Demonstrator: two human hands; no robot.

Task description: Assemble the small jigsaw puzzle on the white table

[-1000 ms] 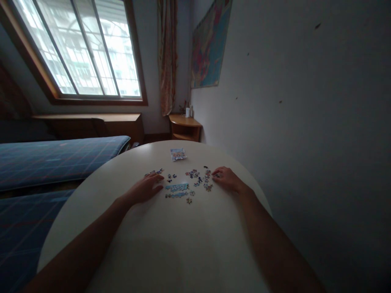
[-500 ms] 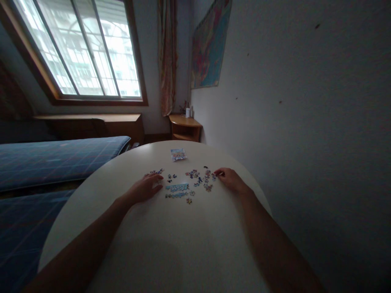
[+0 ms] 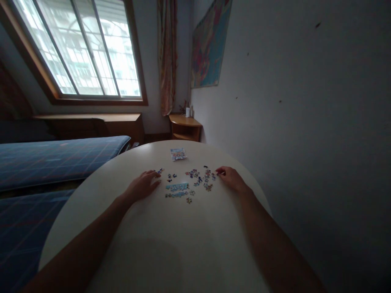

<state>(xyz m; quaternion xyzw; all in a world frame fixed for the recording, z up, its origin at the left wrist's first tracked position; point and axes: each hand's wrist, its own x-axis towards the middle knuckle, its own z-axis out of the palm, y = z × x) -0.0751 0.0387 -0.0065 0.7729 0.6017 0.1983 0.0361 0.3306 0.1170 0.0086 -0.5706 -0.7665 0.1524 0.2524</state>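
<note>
Small loose jigsaw pieces [image 3: 198,177] are scattered across the far middle of a round white table [image 3: 171,244]. A joined blue strip of pieces [image 3: 177,187] lies between my hands. My left hand [image 3: 142,185] rests flat on the table with fingers stretched out, its fingertips at a few pieces on the left. My right hand [image 3: 230,178] lies at the right end of the scatter, thumb and forefinger pinched on a small piece. A small printed picture card [image 3: 178,154] lies farther back.
The wall runs close along the table's right side, with a map [image 3: 209,44] hung on it. A blue checked bed [image 3: 55,158] is at the left. A wooden corner shelf [image 3: 185,126] and a window [image 3: 82,49] stand behind.
My left hand has slid a little left and back, away from the joined strip. My right hand has shifted slightly right, its fingers closing at the edge of the scatter.
</note>
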